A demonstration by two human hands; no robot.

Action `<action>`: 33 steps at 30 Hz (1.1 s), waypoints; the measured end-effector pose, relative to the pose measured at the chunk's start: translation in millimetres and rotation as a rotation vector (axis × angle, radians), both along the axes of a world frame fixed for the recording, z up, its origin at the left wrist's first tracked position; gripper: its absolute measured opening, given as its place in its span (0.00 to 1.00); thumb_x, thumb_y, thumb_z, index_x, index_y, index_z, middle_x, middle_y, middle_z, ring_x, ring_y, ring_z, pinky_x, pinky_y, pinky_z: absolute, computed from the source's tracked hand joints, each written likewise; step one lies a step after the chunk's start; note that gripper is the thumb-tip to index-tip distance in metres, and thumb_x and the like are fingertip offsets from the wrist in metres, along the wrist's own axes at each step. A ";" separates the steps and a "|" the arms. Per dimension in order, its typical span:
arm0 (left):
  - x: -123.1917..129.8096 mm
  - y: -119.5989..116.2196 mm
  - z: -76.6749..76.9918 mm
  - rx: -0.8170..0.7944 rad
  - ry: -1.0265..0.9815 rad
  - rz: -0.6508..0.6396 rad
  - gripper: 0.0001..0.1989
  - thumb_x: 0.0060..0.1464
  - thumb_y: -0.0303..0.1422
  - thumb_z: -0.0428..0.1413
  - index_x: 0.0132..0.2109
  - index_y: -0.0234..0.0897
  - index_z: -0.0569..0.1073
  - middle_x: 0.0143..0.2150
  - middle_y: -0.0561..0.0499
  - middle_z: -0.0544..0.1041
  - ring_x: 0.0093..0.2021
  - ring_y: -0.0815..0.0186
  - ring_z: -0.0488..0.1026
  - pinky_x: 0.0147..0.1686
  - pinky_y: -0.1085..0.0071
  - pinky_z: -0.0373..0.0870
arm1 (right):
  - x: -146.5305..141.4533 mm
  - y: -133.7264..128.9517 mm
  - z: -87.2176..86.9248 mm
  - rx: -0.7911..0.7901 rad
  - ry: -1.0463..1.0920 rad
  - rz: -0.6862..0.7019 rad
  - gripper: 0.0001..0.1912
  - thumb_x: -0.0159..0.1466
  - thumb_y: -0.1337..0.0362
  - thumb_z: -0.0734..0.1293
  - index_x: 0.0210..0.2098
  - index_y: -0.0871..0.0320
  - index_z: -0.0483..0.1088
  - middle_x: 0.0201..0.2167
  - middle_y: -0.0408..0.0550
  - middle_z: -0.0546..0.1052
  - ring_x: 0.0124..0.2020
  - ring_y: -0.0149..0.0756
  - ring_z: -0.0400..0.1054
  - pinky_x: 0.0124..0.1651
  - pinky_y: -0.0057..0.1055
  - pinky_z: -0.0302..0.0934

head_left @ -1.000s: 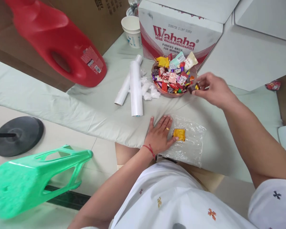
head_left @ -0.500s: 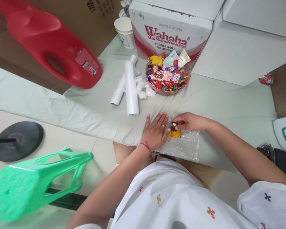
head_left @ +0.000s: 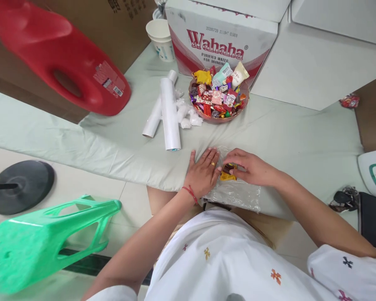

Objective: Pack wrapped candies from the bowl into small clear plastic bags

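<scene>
My left hand (head_left: 203, 170) lies flat, fingers stretched out, on the cloth and the left edge of a clear plastic sheet (head_left: 238, 197). On that sheet sits a small group of wrapped candies (head_left: 228, 177), dark brown and yellow. Curved over them from the right, my right hand (head_left: 249, 166) has its thumb and fingertips around a dark wrapped candy (head_left: 229, 167). Fingers partly cover this candy. Beyond both hands stands a glass bowl (head_left: 222, 120) heaped with colourful wrapped candies.
Two white rolls (head_left: 170, 121) lie crossed beside crumpled plastic film (head_left: 188, 115). Behind are paper cups (head_left: 161, 39) and a Wahaha carton (head_left: 219, 46). A red jug (head_left: 90, 79) stands left, a green stool (head_left: 28, 238) below. Keys (head_left: 347, 198) and a phone (head_left: 371, 219) lie right.
My right hand has shifted slightly down and turned, its fingers now reaching further over the candies. My left hand stays flat. The whole view has moved a little.
</scene>
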State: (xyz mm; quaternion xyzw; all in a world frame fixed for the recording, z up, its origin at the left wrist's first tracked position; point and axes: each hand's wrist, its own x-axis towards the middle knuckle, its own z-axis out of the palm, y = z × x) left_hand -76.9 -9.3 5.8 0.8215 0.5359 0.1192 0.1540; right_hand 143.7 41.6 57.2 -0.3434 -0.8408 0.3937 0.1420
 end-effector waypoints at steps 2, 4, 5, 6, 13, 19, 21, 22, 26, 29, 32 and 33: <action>-1.0 0.2 -0.2 -0.006 -0.006 -0.004 0.29 0.74 0.41 0.37 0.74 0.36 0.59 0.76 0.41 0.59 0.77 0.53 0.54 0.74 0.36 0.36 | -2.7 -14.8 -4.0 0.114 0.001 -0.025 0.16 0.67 0.66 0.67 0.53 0.52 0.77 0.51 0.55 0.76 0.51 0.44 0.72 0.54 0.44 0.71; -2.4 0.3 -1.8 -0.002 -0.022 -0.006 0.29 0.74 0.41 0.37 0.74 0.36 0.59 0.76 0.40 0.59 0.76 0.54 0.55 0.74 0.36 0.36 | -5.8 -30.6 -10.2 0.220 -0.022 -0.094 0.16 0.69 0.68 0.64 0.54 0.53 0.76 0.53 0.56 0.77 0.52 0.46 0.71 0.54 0.47 0.70; -3.2 0.5 -3.1 0.004 -0.035 -0.002 0.28 0.74 0.41 0.37 0.73 0.36 0.60 0.76 0.40 0.59 0.76 0.54 0.56 0.74 0.36 0.37 | -7.4 -38.1 -13.9 0.260 -0.035 -0.140 0.17 0.70 0.69 0.62 0.55 0.53 0.75 0.54 0.56 0.77 0.51 0.46 0.71 0.53 0.47 0.70; -3.9 0.9 -4.6 0.015 -0.052 0.013 0.28 0.74 0.41 0.37 0.72 0.35 0.61 0.76 0.39 0.60 0.76 0.54 0.56 0.74 0.37 0.39 | -9.0 -45.0 -17.8 0.292 -0.046 -0.187 0.18 0.71 0.69 0.61 0.56 0.53 0.75 0.55 0.56 0.77 0.50 0.47 0.71 0.52 0.48 0.70; 3.5 23.6 -3.6 0.105 -0.154 0.189 0.24 0.69 0.38 0.46 0.64 0.29 0.69 0.72 0.32 0.64 0.74 0.48 0.57 0.71 0.47 0.55 | -22.7 -73.2 -41.2 0.412 -0.007 -0.383 0.17 0.71 0.64 0.65 0.58 0.50 0.73 0.57 0.53 0.78 0.56 0.51 0.68 0.59 0.55 0.67; 22.5 65.2 8.2 0.024 -0.039 0.020 0.24 0.64 0.37 0.53 0.62 0.31 0.74 0.55 0.36 0.77 0.60 0.45 0.68 0.63 0.45 0.62 | -27.6 -82.0 -53.4 0.410 0.011 -0.452 0.20 0.72 0.67 0.62 0.60 0.47 0.73 0.60 0.50 0.77 0.58 0.51 0.69 0.61 0.57 0.66; 24.4 77.3 8.6 -0.019 -0.020 -0.026 0.15 0.63 0.36 0.54 0.49 0.35 0.81 0.46 0.38 0.79 0.55 0.46 0.70 0.58 0.46 0.66 | -25.7 -83.4 -57.4 0.413 0.034 -0.464 0.21 0.72 0.67 0.62 0.61 0.48 0.72 0.61 0.50 0.76 0.59 0.49 0.69 0.62 0.56 0.66; 24.0 81.9 8.7 -0.046 -0.031 -0.036 0.12 0.62 0.35 0.54 0.44 0.36 0.81 0.43 0.40 0.79 0.53 0.47 0.71 0.55 0.47 0.68 | -24.5 -84.1 -59.7 0.421 0.049 -0.469 0.21 0.72 0.67 0.63 0.62 0.48 0.71 0.61 0.50 0.76 0.60 0.49 0.69 0.63 0.55 0.66; 15.4 84.5 14.9 -0.121 -0.272 -0.053 0.09 0.62 0.34 0.56 0.40 0.35 0.80 0.39 0.44 0.78 0.45 0.56 0.75 0.49 0.57 0.74 | -21.1 -86.1 -67.6 0.434 0.078 -0.483 0.24 0.72 0.67 0.62 0.66 0.48 0.68 0.63 0.50 0.75 0.61 0.48 0.68 0.64 0.55 0.64; 7.3 68.6 26.2 -0.102 -0.445 -0.112 0.08 0.62 0.32 0.55 0.40 0.36 0.79 0.43 0.47 0.79 0.44 0.63 0.78 0.49 0.64 0.75 | -20.6 -87.5 -69.3 0.407 0.070 -0.496 0.25 0.72 0.66 0.62 0.67 0.45 0.66 0.64 0.50 0.74 0.61 0.49 0.69 0.63 0.55 0.64; 1.8 46.0 34.1 -0.112 -0.476 -0.217 0.09 0.63 0.31 0.53 0.41 0.37 0.79 0.52 0.46 0.80 0.50 0.63 0.79 0.53 0.66 0.75 | -20.7 -90.2 -68.2 0.429 0.050 -0.563 0.23 0.71 0.65 0.63 0.64 0.43 0.70 0.62 0.51 0.74 0.58 0.50 0.68 0.59 0.55 0.66; 0.6 39.2 34.6 -0.124 -0.473 -0.249 0.10 0.63 0.30 0.52 0.41 0.38 0.79 0.55 0.46 0.79 0.52 0.63 0.79 0.54 0.66 0.75 | -20.6 -91.3 -68.0 0.444 0.035 -0.598 0.22 0.70 0.64 0.64 0.62 0.42 0.71 0.60 0.52 0.73 0.56 0.51 0.68 0.57 0.56 0.66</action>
